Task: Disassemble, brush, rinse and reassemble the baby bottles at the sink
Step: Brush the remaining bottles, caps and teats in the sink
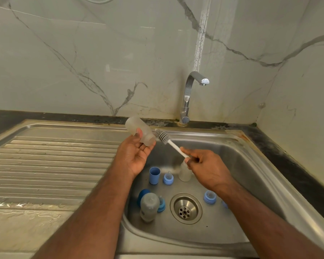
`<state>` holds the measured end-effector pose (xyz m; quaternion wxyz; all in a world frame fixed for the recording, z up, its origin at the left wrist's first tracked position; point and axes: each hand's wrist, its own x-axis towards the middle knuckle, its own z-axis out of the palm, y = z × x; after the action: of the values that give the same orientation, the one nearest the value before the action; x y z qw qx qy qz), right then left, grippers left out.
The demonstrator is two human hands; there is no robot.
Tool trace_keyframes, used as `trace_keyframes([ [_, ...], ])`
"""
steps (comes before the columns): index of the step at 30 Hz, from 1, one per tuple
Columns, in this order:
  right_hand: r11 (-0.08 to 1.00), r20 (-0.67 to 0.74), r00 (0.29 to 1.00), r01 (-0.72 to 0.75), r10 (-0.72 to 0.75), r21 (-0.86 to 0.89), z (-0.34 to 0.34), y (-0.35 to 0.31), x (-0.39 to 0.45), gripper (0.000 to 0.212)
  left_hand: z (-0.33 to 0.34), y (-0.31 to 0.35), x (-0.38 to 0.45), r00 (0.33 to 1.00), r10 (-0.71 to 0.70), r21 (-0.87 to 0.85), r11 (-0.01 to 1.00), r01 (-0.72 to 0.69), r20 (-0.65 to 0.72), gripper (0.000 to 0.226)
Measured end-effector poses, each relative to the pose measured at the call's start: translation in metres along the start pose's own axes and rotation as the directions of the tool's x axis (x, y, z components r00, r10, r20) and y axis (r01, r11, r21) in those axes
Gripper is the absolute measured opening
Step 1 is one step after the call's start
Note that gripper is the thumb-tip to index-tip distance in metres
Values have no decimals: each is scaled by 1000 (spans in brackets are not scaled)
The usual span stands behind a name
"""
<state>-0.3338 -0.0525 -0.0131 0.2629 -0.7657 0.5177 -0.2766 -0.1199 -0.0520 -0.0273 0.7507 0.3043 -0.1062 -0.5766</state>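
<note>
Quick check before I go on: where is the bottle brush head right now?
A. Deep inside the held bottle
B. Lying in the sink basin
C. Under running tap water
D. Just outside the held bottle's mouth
D: the brush bristles sit in the open beside the mouth of the bottle held in the left hand, with the right hand pinching the handle.
</note>
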Motion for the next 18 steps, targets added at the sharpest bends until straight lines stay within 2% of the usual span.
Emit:
trace_keyframes([
  [3, 994, 19, 1000, 11, -13, 105, 1, -3, -2, 36, 0, 1, 0, 1000, 4, -24, 1000, -4, 6, 22],
  [7, 999, 27, 999, -23, 23, 26, 2, -1, 1, 37, 1, 2, -3, 999, -11, -68, 998, 14, 40, 25],
  [10, 988, 26, 999, -30, 26, 154, 2, -1, -1, 35, 0, 2, -3, 999, -8, -94, 995, 13, 47, 27],
  [14, 997, 71, 997, -42, 37, 69, 3, 1, 2, 35, -1, 3, -3, 999, -11, -100, 995, 15, 33, 30],
  [18, 975, 62, 997, -53, 40, 214, 2, -3, -1, 36, 0, 3, -3, 998, -17, -99, 995, 23, 55, 27],
])
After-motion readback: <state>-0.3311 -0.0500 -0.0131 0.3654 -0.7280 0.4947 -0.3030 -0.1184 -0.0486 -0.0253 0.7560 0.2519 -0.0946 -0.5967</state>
